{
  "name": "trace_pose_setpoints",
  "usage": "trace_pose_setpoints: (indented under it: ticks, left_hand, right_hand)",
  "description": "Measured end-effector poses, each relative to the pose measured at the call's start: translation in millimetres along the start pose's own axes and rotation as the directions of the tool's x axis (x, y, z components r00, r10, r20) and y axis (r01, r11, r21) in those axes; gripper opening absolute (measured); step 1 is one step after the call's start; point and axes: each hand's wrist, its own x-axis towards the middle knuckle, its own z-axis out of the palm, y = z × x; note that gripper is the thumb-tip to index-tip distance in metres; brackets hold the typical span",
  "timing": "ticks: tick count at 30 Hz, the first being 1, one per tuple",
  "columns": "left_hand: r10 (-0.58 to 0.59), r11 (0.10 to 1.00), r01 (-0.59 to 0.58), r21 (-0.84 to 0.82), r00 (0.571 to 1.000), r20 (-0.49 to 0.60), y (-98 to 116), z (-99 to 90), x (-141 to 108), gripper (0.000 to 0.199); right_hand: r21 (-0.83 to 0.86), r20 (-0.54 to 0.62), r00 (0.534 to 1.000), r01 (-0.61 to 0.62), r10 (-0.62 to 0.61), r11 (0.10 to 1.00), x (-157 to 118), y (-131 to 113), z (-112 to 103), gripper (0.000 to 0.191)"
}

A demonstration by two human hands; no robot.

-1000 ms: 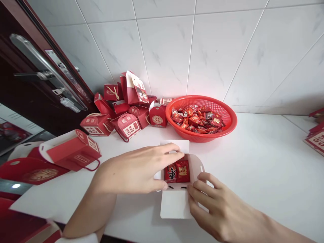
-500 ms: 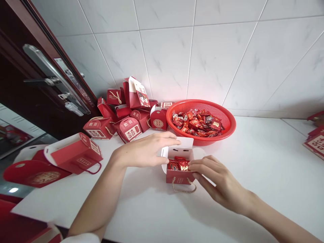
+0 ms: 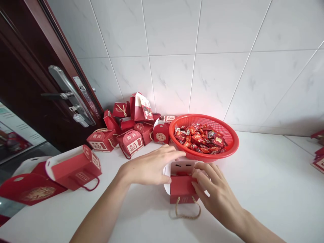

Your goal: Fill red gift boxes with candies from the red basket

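A small red paper gift box (image 3: 184,194) stands on the white table, its looped rope handle (image 3: 187,216) hanging at the front. The front panel is folded over, so only a sliver of red wrapped sweets shows inside. My left hand (image 3: 154,165) is at the box's left side, fingers stretched towards the back and apart, the thumb touching the white side flap (image 3: 166,172). My right hand (image 3: 214,185) has its bent fingers on the right end of the folded panel, gripping the box's edge there. Its fingers partly hide the right side flap.
Behind the box a red plastic basket (image 3: 234,141) holds many red wrapped sweets. Several red gift boxes (image 3: 131,143) are heaped near the wall, and larger ones (image 3: 76,168) lie at the left edge. A dark door (image 3: 30,67) with a handle stands at left.
The front panel, upright before with the sweets showing, is now folded over them. My right hand has moved in over the box's right side. The view has tilted up slightly.
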Motion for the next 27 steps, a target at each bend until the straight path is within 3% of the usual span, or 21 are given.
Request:
trace_pose_setpoints:
  ticks: [5, 7, 13, 18, 23, 27]
  left_hand:
    - [0.065, 0.998, -0.065, -0.001, 0.991, 0.121, 2.7, 4.0, 8.2, 0.029]
    - [0.063, 0.998, -0.063, -0.002, 0.989, 0.135, 2.2, 5.6, 8.9, 0.024]
    - [0.101, 0.995, -0.096, -0.040, 0.985, 0.138, -7.4, 2.2, 3.7, 0.058]
    - [0.188, 0.977, -0.167, -0.134, 0.969, 0.161, -16.7, -0.8, 10.0, 0.068]
    - [0.019, 0.990, -0.008, -0.144, 0.997, 0.075, -14.2, 10.9, 20.6, 0.090]
    - [-0.028, 0.992, 0.042, -0.116, 0.992, 0.122, -12.9, 17.9, 24.9, 0.095]
  right_hand:
    - [-0.128, -0.100, 0.995, -0.021, 0.009, 0.992, -9.3, 4.8, 4.2, 0.009]
    - [-0.117, -0.112, 0.993, -0.052, 0.039, 0.992, -14.3, 7.6, 6.3, 0.011]
    - [0.056, -0.119, 0.987, -0.104, 0.110, 0.993, -22.4, 10.1, 10.7, 0.035]
    - [0.157, -0.033, 0.999, 0.001, 0.004, 0.988, -20.6, 5.5, 11.5, 0.022]
    - [0.177, -0.005, 1.000, -0.009, 0.010, 0.984, -24.0, 4.5, 16.3, 0.019]
    - [0.171, 0.002, 1.000, -0.014, 0.013, 0.985, -28.1, 5.8, 19.3, 0.021]
